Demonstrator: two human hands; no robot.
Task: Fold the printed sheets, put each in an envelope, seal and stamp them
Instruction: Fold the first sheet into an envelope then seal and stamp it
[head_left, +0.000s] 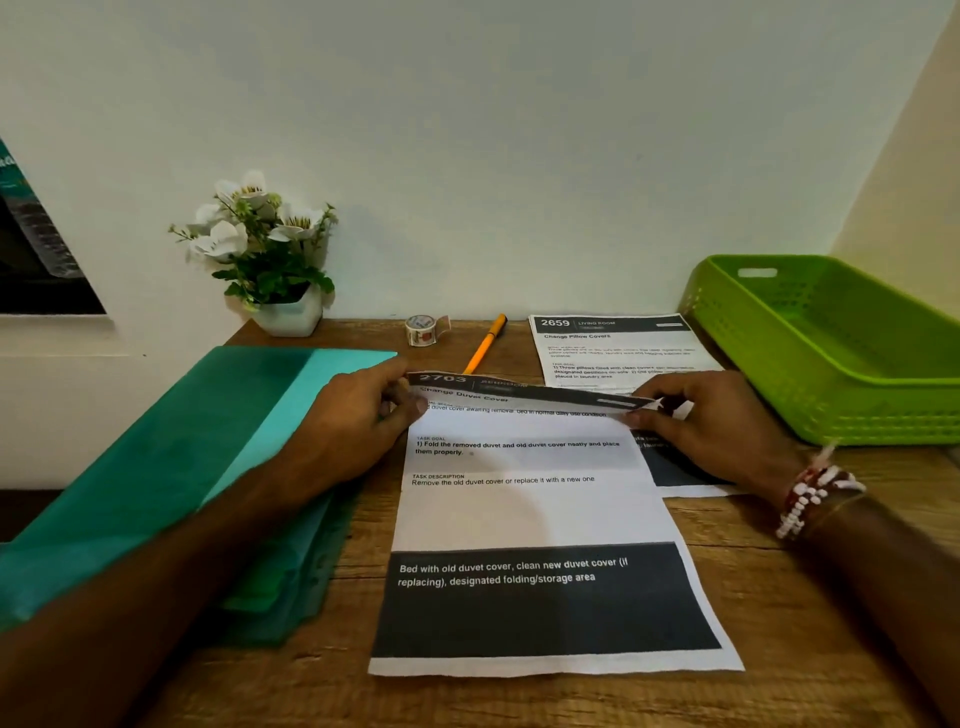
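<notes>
I see both hands on the front printed sheet (530, 514), headed "2703 Change Duvet Cover", which lies in the middle of the wooden surface (779, 597). My left hand (358, 415) pinches its top left corner and my right hand (706, 431) pinches its top right corner. The top edge is lifted off the surface and curls toward me, while the lower part with the dark band lies flat.

A second sheet (618, 348), headed "2659", lies behind it to the right, partly under the first sheet and under my right hand. A stack of teal envelopes (156, 467) sits at the left, touching the sheet's left edge, with my left forearm across it.

Near the wall stand a small roll of stickers (422, 330), an orange pen (485, 344) and a white pot of flowers (270, 260). A green basket (831, 353) sits at the far right. A beaded bracelet (810, 499) is on my right wrist.
</notes>
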